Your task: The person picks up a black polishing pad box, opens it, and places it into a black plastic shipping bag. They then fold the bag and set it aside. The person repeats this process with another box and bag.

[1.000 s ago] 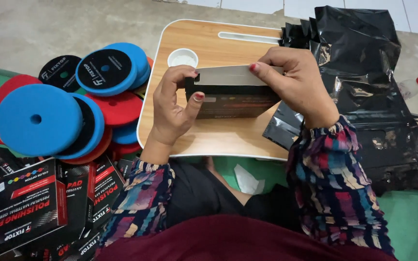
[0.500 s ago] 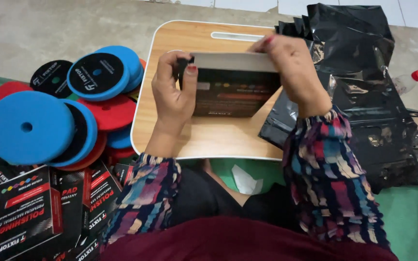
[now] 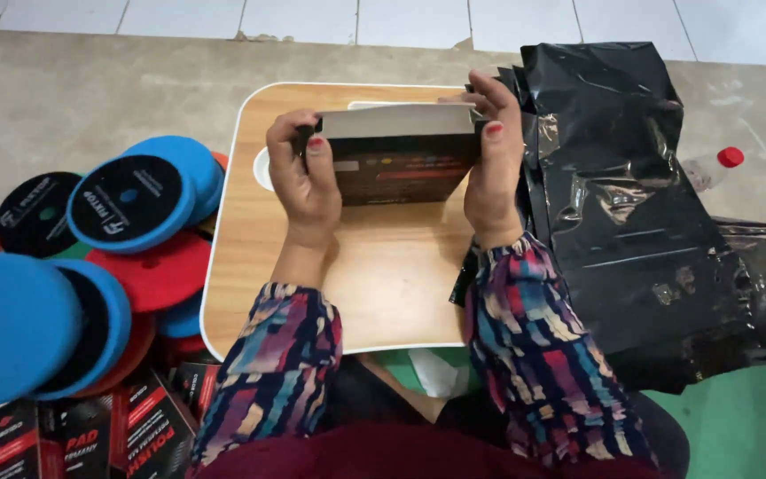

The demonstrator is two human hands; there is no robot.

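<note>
I hold a flat black printed box with a grey open top flap above a small wooden lap table. My left hand grips the box's left end, thumb on its front. My right hand grips the right end, fingers curled over the top corner. The box stands upright with its front facing me. Both hands have red nails and patterned sleeves.
Blue, red and black round foam pads are piled at the left. More black printed boxes lie at the lower left. Black plastic bags spread at the right, with a small red-capped bottle beyond them.
The box has been turned from lying flat to standing upright facing me. My right hand has shifted from its top edge to its right end, and the view has moved closer.
</note>
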